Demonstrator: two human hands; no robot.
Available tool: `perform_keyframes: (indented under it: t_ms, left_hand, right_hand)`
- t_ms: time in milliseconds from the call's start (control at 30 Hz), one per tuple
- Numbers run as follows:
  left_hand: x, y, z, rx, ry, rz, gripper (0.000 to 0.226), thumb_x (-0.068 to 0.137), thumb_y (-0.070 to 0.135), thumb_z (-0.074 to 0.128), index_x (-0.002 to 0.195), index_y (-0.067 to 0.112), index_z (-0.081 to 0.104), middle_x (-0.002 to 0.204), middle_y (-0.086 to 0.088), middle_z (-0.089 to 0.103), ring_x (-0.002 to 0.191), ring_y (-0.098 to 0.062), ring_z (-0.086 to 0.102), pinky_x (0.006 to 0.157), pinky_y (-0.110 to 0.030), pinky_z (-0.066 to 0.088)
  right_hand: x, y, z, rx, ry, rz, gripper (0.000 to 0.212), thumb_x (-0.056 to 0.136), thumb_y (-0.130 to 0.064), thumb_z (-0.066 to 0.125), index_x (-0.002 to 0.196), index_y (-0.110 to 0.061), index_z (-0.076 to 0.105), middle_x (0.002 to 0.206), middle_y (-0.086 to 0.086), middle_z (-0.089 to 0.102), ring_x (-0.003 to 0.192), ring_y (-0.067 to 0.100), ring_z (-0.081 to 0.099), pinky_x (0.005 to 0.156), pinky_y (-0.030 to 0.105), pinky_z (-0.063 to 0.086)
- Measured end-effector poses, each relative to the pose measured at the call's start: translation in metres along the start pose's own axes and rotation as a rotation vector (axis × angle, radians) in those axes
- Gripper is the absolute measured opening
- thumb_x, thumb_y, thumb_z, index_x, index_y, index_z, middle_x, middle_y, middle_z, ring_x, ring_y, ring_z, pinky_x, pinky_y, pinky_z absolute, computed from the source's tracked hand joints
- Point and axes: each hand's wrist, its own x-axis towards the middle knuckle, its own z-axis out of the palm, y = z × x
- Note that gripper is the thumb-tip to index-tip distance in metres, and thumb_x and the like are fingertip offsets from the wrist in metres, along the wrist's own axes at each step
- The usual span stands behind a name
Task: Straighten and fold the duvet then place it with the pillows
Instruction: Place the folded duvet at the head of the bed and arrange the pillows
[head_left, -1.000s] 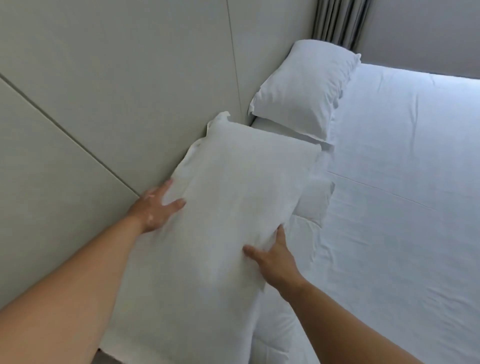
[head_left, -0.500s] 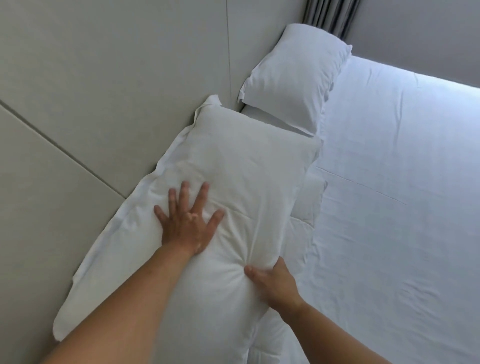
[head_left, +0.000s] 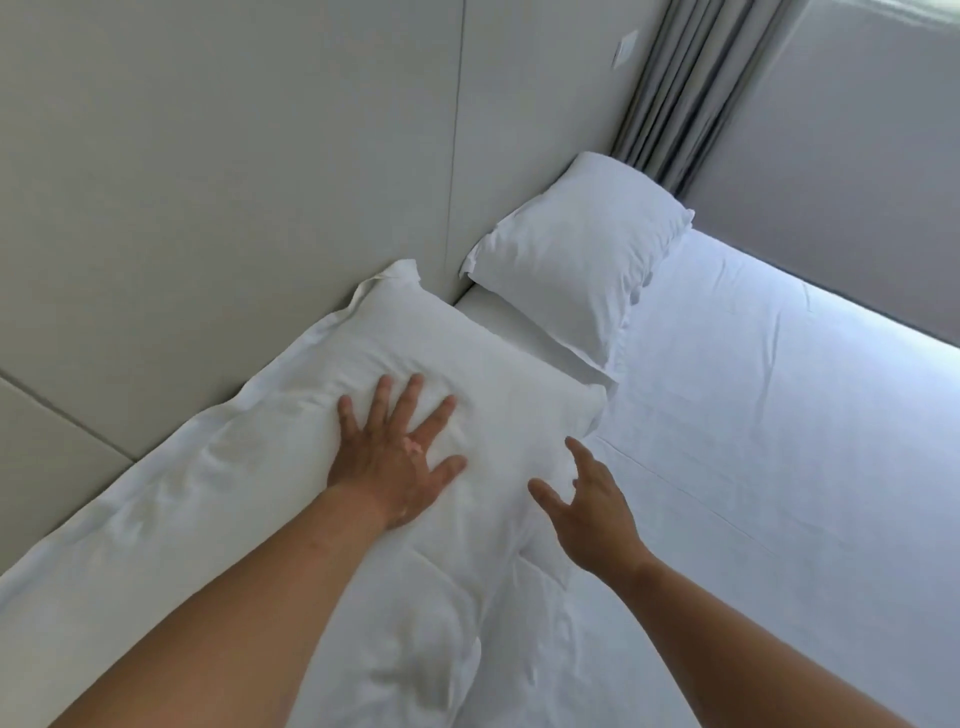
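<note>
Left hand (head_left: 397, 460) spread flat, fingers splayed, palm pressed into the near pillow (head_left: 363, 415). Right hand (head_left: 587, 512) open and empty, fingers loosely curled, hovering just above the pillow's right edge; contact there cannot be told. Near pillow lying along the head edge of the bed, against the padded headboard (head_left: 234, 182), flanged border turned up at the panel. Far pillow (head_left: 576, 249) propped in the far head corner, beside the grey curtain (head_left: 685, 93).

White bedding (head_left: 519, 634) bunched under and below the near pillow, at the near head corner; probably the folded duvet, though its outline blends with pillowcase and sheet.

Handling, as a judgement: soft, light and springy, dimpling at once under the palm; cotton cover likely to slide a little over the fitted sheet (head_left: 753, 441). Best taken at corners or along a folded edge, with both hands, to keep layers from slipping apart.

Mattress broad, flat, sheet smooth with faint creases and one seam line. Pale panelled wall, a wall switch (head_left: 625, 48) high up, daylight along the far side.
</note>
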Motion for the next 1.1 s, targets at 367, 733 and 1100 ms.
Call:
perform_keyframes:
  t_ms: [367, 733, 1100]
  left_hand:
    - [0.192, 0.085, 0.021, 0.180, -0.049, 0.037, 0.072, 0.091, 0.074, 0.004, 0.154, 0.042, 0.018, 0.164, 0.004, 0.018, 0.152, -0.026, 0.005, 0.115, -0.067, -0.002]
    - [0.222, 0.093, 0.082, 0.207, 0.021, 0.054, 0.079, 0.078, 0.076, -0.010, 0.148, 0.053, 0.017, 0.163, 0.017, 0.017, 0.152, -0.016, 0.008, 0.119, -0.061, 0.000]
    - [0.234, 0.094, 0.108, 0.224, 0.073, 0.043, 0.089, 0.070, 0.078, -0.021, 0.146, 0.055, 0.018, 0.158, 0.022, 0.025, 0.151, -0.011, 0.014, 0.121, -0.057, 0.003]
  right_hand:
    - [0.292, 0.088, 0.008, 0.011, 0.135, 0.074, 0.064, 0.095, -0.043, 0.054, 0.151, -0.017, 0.039, 0.151, 0.011, 0.044, 0.138, 0.029, 0.043, 0.108, 0.041, 0.037]
    - [0.426, 0.181, 0.055, -0.537, 0.345, 0.007, 0.032, 0.086, 0.001, 0.045, 0.116, -0.011, 0.044, 0.113, 0.012, 0.051, 0.076, 0.033, 0.049, 0.066, 0.036, 0.037]
    - [0.442, 0.214, 0.041, -0.737, 0.289, -0.051, 0.019, 0.084, 0.007, 0.048, 0.089, -0.006, 0.060, 0.068, 0.005, 0.035, 0.074, 0.032, 0.047, 0.067, 0.035, 0.041]
